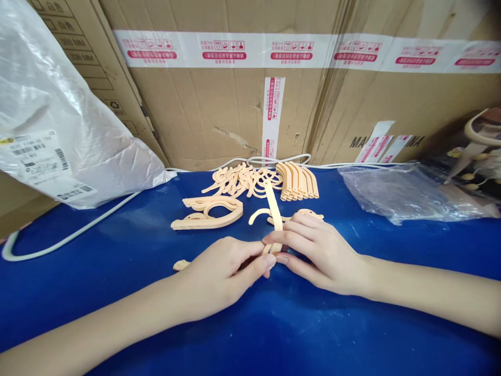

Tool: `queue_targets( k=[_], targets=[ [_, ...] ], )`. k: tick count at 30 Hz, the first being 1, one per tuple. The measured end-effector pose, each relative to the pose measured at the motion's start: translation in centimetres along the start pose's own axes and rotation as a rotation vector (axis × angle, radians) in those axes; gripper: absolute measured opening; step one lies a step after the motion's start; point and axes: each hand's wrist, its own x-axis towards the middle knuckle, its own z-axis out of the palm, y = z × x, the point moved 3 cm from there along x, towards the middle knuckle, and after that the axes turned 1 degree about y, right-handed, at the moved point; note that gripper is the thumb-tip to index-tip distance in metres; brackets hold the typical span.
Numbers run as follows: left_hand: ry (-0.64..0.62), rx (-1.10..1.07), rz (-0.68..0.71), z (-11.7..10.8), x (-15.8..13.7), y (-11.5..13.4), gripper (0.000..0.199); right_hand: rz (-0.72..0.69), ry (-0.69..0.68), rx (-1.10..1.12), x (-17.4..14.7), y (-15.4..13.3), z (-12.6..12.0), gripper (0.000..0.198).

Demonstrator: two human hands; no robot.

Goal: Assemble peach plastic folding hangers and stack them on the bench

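Observation:
A cream folding clothes hanger [274, 209], with a curved hook jutting to its left and one arm pointing away from me, is pinched between my two hands. My left hand [230, 274] grips its near end between thumb and fingers. From the right, my right hand [323, 253] closes on the same end, so the joint there is mostly hidden. Beyond my left hand lie folded hangers [207, 223]. Another cream hanger part [313, 214] shows partly behind my right fingers. A small cream piece [180, 265] pokes out beside my left wrist.
At the back of the blue table [250, 339] are a loose pile of cream hooks [242, 180] and a neat stack of curved arms [298, 183]. Cardboard boxes [211, 115] stand behind. A white plastic sack [78, 120] leans at left; a clear bag [403, 190] lies right.

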Motion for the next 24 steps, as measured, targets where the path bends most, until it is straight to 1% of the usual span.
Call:
queue_targets(
  k=[4, 6, 8, 11, 13, 17, 20, 24],
  targets=[
    [0.035, 0.226, 0.260, 0.8, -0.6, 0.6, 0.027, 0.026, 0.075, 0.029, -0.1, -0.1, -0.5, 0.021],
    [0.035, 0.342, 0.371, 1.1, -0.9, 0.8, 0.020, 0.118, 0.097, 0.101, -0.1, 0.4, -0.7, 0.026],
    [0.051, 0.406, 0.429, 1.3, -1.0, 1.0, 0.017, 0.268, 0.124, 0.206, 0.0, 1.2, -0.8, 0.032],
    [0.069, 0.412, 0.444, 1.2, -1.0, 1.1, 0.019, 0.469, 0.200, 0.327, 0.0, 2.5, -0.6, 0.037],
    [0.073, 0.398, 0.439, 1.2, -1.0, 1.1, 0.018, 0.531, 0.223, 0.362, 0.0, 3.0, -0.4, 0.036],
    [0.084, 0.396, 0.444, 1.2, -0.9, 0.9, 0.016, 0.574, 0.219, 0.434, -0.2, 3.5, 0.0, 0.031],
    [0.103, 0.424, 0.442, 1.2, -0.9, 0.8, 0.016, 0.616, 0.201, 0.503, -0.3, 3.7, 0.3, 0.033],
    [0.100, 0.466, 0.440, 1.1, -0.8, 0.8, 0.016, 0.623, 0.194, 0.508, -0.3, 3.7, 0.5, 0.034]
  ],
)
